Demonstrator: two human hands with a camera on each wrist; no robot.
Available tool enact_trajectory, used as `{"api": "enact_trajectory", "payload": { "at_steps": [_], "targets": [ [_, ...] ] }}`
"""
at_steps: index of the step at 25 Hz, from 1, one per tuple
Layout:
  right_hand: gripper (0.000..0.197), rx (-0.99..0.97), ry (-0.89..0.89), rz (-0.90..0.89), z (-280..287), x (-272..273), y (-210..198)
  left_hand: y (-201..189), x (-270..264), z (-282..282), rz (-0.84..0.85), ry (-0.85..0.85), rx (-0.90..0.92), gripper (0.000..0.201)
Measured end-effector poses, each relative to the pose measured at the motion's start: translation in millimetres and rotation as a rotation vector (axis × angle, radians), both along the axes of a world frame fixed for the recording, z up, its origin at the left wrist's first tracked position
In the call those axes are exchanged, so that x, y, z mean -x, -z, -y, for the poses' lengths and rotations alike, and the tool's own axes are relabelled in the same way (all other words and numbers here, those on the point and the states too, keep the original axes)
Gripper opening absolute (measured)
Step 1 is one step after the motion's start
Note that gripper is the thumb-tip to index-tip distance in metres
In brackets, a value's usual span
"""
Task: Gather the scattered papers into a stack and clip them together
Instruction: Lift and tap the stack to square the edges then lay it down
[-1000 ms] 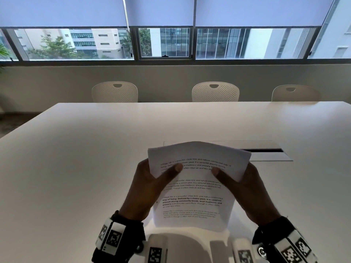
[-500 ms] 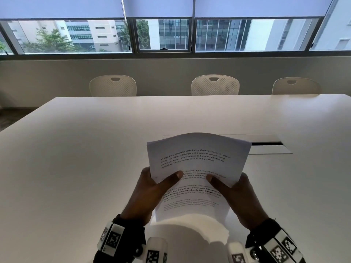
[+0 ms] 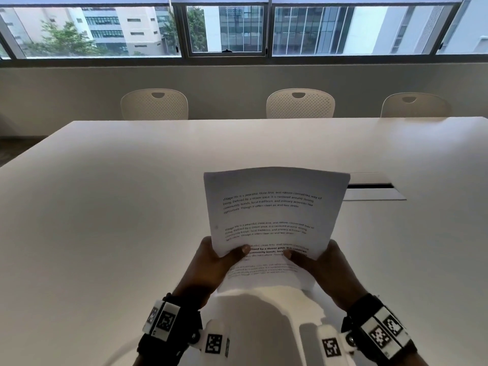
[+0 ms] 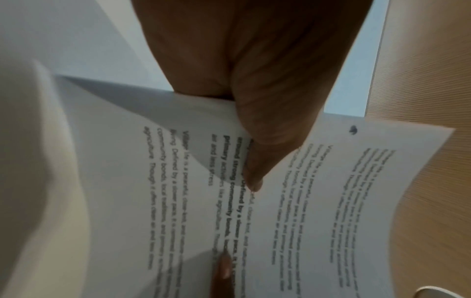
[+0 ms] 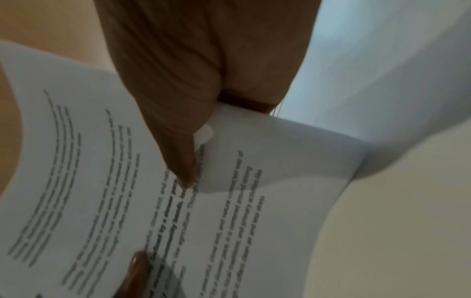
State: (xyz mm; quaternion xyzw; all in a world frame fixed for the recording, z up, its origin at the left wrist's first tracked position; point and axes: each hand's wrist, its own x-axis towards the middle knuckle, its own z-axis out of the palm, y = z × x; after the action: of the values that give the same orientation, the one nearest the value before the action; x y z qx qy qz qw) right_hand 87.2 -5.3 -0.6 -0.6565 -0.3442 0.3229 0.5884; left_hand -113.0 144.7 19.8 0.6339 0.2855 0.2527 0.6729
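Note:
A stack of white printed papers (image 3: 272,215) stands tilted up above the white table (image 3: 105,207), in front of me. My left hand (image 3: 211,262) grips its left edge, thumb on the printed face. My right hand (image 3: 324,265) grips the right edge the same way. The top sheets sit higher than the sheet behind them, so the edges are uneven. The left wrist view shows my left thumb (image 4: 257,161) pressed on the text of the papers (image 4: 318,201); the right wrist view shows my right thumb (image 5: 183,157) on the papers (image 5: 102,181). No clip is in view.
A shallow cable hatch (image 3: 375,188) lies in the table behind the papers, to the right. Three white chairs (image 3: 299,104) stand along the far edge under the windows.
The papers have risen and tipped more upright, and both hands have slid down toward their lower part. The view has tilted down slightly.

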Motion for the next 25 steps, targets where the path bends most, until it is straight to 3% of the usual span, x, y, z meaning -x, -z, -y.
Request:
{"api": "enact_trajectory", "payload": {
  "at_steps": [3,7,8,11,14,18,20,25],
  "targets": [
    [0.017,-0.019,-0.024,-0.025,6,-14,-6,-2,7,-11,0.063,-0.019,0.049,0.023],
    [0.059,-0.206,0.036,-0.312,7,-12,-2,-6,6,-13,0.304,-0.117,0.204,0.031],
    [0.062,-0.261,0.017,-0.413,5,-3,-2,-6,2,-10,0.367,-0.139,0.253,0.033],
    [0.041,-0.390,-0.031,-0.612,-8,35,-4,-4,-13,5,0.531,-0.153,0.363,0.040],
    [0.035,-0.386,0.084,-0.714,-25,55,-6,-2,-25,22,0.584,-0.167,0.374,0.048],
    [0.026,-0.315,0.162,-0.581,-17,39,-12,-1,-11,10,0.549,-0.249,0.315,0.054],
    [0.021,-0.251,0.157,-0.477,-2,18,-17,-2,10,-17,0.537,-0.287,0.356,0.044],
    [0.019,-0.090,0.103,-0.213,24,-20,-25,-7,50,-65,0.230,-0.027,0.301,0.029]
  ]
}}
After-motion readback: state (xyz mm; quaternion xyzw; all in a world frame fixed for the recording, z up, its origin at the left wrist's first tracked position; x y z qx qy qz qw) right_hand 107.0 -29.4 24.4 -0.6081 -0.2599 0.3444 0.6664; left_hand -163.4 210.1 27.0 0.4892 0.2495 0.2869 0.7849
